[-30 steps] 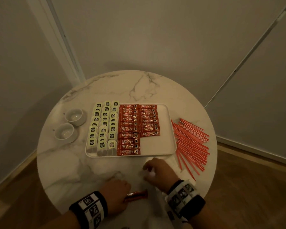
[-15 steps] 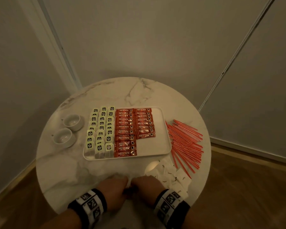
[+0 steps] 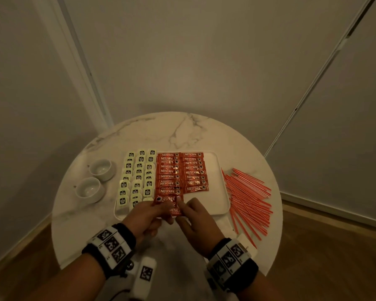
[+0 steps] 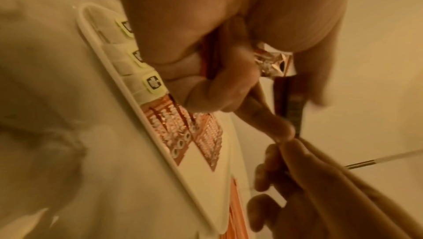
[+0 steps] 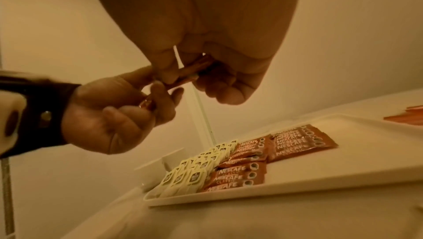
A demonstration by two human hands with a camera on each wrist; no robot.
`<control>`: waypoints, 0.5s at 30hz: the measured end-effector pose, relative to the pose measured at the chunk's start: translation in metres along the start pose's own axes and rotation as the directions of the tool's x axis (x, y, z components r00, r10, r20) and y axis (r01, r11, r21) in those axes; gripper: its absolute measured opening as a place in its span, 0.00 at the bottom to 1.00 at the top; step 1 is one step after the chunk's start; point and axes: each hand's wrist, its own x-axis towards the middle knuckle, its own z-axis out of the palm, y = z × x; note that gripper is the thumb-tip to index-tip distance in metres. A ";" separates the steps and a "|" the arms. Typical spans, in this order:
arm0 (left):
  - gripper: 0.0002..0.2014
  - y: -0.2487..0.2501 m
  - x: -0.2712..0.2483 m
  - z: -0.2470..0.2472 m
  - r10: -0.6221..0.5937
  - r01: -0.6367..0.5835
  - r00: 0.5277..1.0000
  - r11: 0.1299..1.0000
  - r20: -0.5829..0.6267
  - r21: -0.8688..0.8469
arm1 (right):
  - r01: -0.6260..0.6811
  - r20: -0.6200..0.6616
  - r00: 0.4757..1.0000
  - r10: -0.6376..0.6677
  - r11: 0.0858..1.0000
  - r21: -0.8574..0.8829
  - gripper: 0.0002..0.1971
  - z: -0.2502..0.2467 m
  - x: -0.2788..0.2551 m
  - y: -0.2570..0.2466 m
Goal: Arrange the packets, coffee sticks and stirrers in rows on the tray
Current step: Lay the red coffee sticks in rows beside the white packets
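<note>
Tray (image 3: 217,192) on a round marble table (image 3: 204,131) by pale walls — both hands (image 3: 143,216) pinch red coffee sticks (image 3: 172,205).

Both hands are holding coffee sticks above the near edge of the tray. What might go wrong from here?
1. The left hand and right hand hold several coffee sticks low over the finished rows; setting them down may nudge those out of line.
2. The stirrers lie loose near the table's edge; a passing wrist may knock some off.
</note>
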 end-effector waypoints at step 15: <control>0.05 0.015 0.017 -0.020 0.247 -0.197 0.963 0.916 -0.105 0.349 | -0.298 0.072 0.917 0.393 0.551 0.779 0.10 -0.028 0.036 0.017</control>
